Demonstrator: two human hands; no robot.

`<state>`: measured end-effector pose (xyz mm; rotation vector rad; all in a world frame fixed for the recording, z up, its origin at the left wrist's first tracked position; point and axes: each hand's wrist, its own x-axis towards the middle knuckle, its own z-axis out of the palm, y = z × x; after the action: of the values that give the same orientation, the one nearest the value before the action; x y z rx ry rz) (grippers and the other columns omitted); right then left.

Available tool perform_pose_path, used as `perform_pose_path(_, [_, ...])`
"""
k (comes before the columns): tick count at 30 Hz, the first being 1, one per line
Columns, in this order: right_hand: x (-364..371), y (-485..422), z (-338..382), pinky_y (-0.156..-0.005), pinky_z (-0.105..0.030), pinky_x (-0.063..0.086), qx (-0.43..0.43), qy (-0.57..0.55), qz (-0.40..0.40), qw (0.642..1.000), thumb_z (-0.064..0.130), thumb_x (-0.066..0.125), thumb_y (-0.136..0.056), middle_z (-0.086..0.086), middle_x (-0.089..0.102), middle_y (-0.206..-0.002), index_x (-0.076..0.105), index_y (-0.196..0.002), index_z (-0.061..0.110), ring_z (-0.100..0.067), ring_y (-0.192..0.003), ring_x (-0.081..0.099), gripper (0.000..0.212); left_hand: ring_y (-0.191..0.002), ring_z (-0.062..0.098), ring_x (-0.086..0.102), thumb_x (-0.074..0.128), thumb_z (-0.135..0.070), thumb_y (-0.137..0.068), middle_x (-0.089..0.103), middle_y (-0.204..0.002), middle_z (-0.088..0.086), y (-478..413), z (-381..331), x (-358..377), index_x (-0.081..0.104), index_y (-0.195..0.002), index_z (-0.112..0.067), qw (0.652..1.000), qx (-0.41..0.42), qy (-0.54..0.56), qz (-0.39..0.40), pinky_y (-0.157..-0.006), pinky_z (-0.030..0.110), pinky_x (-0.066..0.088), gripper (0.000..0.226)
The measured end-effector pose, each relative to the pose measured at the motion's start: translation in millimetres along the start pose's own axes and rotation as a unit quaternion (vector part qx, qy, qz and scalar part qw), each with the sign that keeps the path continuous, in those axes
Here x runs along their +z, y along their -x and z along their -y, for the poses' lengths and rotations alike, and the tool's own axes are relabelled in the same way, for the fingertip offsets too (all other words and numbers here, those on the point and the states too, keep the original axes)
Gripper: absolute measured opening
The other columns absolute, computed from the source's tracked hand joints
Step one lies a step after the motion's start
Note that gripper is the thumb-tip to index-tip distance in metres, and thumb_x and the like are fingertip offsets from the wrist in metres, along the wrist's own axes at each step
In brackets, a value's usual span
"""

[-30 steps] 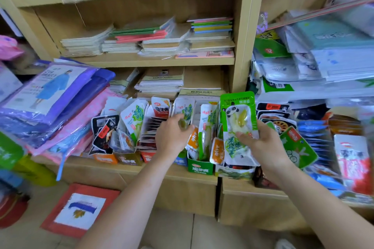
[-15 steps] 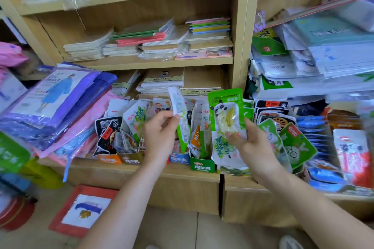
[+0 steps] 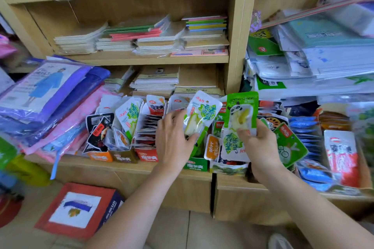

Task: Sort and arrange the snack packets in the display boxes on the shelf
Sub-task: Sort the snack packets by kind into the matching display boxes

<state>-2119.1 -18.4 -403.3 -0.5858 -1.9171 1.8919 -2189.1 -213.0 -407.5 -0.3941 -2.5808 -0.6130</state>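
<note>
Now, at the far left, the stack of purple and pink plastic-wrapped packs (image 3: 46, 97) lies on the shelf (image 3: 129, 166) as it did half a second ago, and a red-edged box (image 3: 79, 210) sits on the floor below. Just right of the stack stand the display boxes: an orange box (image 3: 101, 156) with dark packets, a brown box (image 3: 125, 157), and a red box (image 3: 146, 154) filled with a row of upright packets.

The left hand (image 3: 174, 137) is closed on a white snack packet (image 3: 201, 115) with green print, pinching its lower left edge. Half a second ago this packet was edge-on to the camera and held higher and further left; it is now turned face-on, tilted to the right, and sits above the green box (image 3: 195, 166), close beside the other hand's packet.

The right hand (image 3: 257, 141) grips a green panda packet (image 3: 241, 115) by its lower part, thumb on the front, with a white packet with green lettering (image 3: 232, 143) hanging beneath it in the same grasp. This hand holds them much as before, upright, over the boxes near the shelf's upright divider.

Further right, green packets with a rabbit (image 3: 289, 143), blue packets (image 3: 305, 129) and a red-and-white packet (image 3: 342, 157) lie unchanged in the right compartment.
</note>
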Motion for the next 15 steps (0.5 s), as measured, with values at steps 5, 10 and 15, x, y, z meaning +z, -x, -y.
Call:
perform_pose_path(5, [-10.6, -2.7, 2.4, -0.091, -0.035, 0.050, 0.016, -0.010, 0.037, 0.999, 0.021, 0.067, -0.093, 0.006, 0.068, -0.122, 0.056, -0.136, 0.021, -0.015, -0.115, 0.061, 0.044, -0.091, 0.023, 0.069, 0.076, -0.053, -0.082, 0.072, -0.105, -0.004, -7.3, -6.3, -7.3, 0.052, -0.137, -0.029, 0.995, -0.097, 0.008, 0.026, -0.060, 0.032, 0.047, 0.064])
perform_pose_path(10, [-31.1, 7.5, 9.6, -0.107, -0.048, 0.044, 0.033, -0.019, 0.061, 0.997, 0.046, 0.077, -0.075, 0.004, 0.059, -0.138, 0.049, -0.143, 0.020, -0.018, -0.128, 0.055, 0.077, -0.092, 0.017, 0.067, 0.076, -0.041, -0.086, 0.071, -0.103, -0.007, -7.1, -11.9, -17.9, 0.064, -0.113, -0.022, 0.981, -0.103, 0.162, 0.013, -0.067, 0.030, 0.050, 0.036])
perform_pose_path(15, [-71.9, 26.0, 16.6, -0.084, -0.038, 0.054, 0.028, -0.033, 0.044, 0.998, 0.025, 0.071, -0.091, 0.008, 0.073, -0.114, 0.069, -0.117, 0.027, -0.015, -0.108, 0.067, 0.026, -0.114, 0.002, 0.061, 0.078, -0.031, -0.087, 0.069, -0.119, -0.011, 6.7, -49.5, -24.5, 0.066, -0.124, -0.016, 0.920, -0.101, 0.372, 0.067, -0.090, 0.020, 0.047, 0.042])
